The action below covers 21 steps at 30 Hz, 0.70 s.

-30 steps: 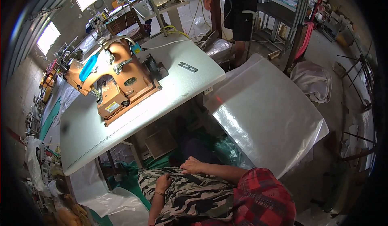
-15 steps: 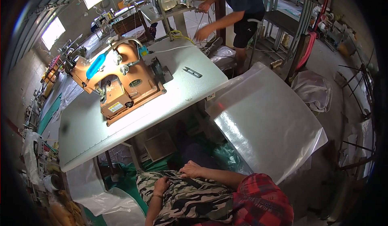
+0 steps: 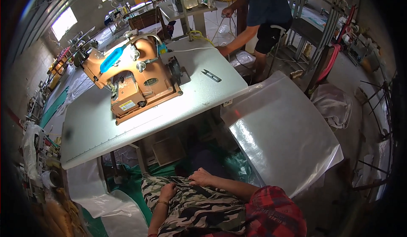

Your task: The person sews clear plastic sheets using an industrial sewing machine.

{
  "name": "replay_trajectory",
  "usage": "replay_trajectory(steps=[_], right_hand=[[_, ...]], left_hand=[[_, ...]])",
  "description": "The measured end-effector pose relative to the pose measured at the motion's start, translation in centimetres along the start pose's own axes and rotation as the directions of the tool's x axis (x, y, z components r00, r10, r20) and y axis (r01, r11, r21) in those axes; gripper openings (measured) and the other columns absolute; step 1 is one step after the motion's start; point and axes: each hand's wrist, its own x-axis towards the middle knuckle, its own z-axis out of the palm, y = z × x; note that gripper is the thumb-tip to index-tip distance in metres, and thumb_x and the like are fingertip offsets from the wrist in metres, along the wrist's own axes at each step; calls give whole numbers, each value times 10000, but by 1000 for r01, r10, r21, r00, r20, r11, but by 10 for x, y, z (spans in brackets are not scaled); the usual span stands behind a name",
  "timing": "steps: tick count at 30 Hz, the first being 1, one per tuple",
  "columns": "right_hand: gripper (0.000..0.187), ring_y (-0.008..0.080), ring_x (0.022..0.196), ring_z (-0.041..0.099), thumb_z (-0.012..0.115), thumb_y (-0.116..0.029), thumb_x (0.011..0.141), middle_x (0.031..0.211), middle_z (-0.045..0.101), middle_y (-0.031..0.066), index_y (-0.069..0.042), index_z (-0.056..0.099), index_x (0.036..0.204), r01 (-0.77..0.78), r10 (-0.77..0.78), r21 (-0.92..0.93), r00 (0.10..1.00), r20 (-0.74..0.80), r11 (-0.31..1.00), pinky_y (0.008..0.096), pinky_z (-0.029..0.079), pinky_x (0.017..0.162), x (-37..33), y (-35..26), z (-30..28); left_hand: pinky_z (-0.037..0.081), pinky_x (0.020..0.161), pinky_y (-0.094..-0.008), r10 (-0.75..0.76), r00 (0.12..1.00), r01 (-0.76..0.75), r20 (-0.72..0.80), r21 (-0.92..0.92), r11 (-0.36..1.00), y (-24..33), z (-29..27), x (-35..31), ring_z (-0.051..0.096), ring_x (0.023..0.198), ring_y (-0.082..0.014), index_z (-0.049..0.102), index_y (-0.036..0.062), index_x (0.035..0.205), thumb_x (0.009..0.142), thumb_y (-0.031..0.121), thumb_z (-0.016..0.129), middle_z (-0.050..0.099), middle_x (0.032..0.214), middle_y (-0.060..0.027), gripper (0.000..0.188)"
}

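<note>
My left hand [image 3: 168, 191] lies with curled fingers on the camouflage apron [image 3: 199, 207] over my lap. Just to its right, my right hand [image 3: 201, 177] has its fingers bent in against the same cloth near its far edge. Both hands appear to grip folds of it, though the fingertips are partly hidden. In front stands a pale worktable [image 3: 199, 90] bearing an orange-brown sewing machine [image 3: 146, 78] with a blue part on top. Dark thread snips [image 3: 211, 75] lie to the machine's right, away from my hands.
Beside the table at right spreads a stack of translucent plastic sheeting [image 3: 284, 131]. A co-worker in a dark shirt [image 3: 268, 5] bends at the table's far right corner. More plastic sheeting [image 3: 95, 186] hangs at lower left, above green material [image 3: 140, 194] on the floor.
My view has shifted slightly, so the table and machine appear farther right. The co-worker has leaned lower, one arm now reaching down behind the table corner. My hands keep their place on the apron.
</note>
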Motion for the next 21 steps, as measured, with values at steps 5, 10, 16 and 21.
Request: replay_trajectory(steps=[5,10,16,21], right_hand=[[427,277,990,603,520,-448,931,978,676,127,-111,631,1171,1,-1,-1,1000,-4,1000,412,360,864,1,0,1],[417,269,1000,620,539,-440,918,1009,687,116,-118,636,1165,-6,6,-1,1000,-10,1000,408,361,857,1,1,0],[415,257,1001,621,533,-433,922,1019,687,100,-112,630,1167,-7,7,-52,1000,6,999,410,364,856,0,-1,-2],[412,294,956,602,501,-438,947,931,663,152,-102,633,1143,0,0,-33,1000,9,999,422,376,869,-1,-3,-6]], left_hand=[[504,834,-452,-12,1000,12,-10,-1,1000,-3,3,1,631,982,-345,672,99,1088,842,265,601,676,1032,-159,305],[506,822,-456,7,1000,-7,-29,1,1000,0,1,2,631,967,-354,677,93,1056,830,260,599,675,1011,-164,292],[509,839,-440,-2,1000,2,-2,11,1000,-3,3,2,634,992,-339,668,79,1112,849,264,622,678,1060,-153,325],[513,827,-433,32,999,-32,-33,-10,999,-3,2,1,638,974,-341,671,65,1088,852,246,618,683,1037,-150,303]])
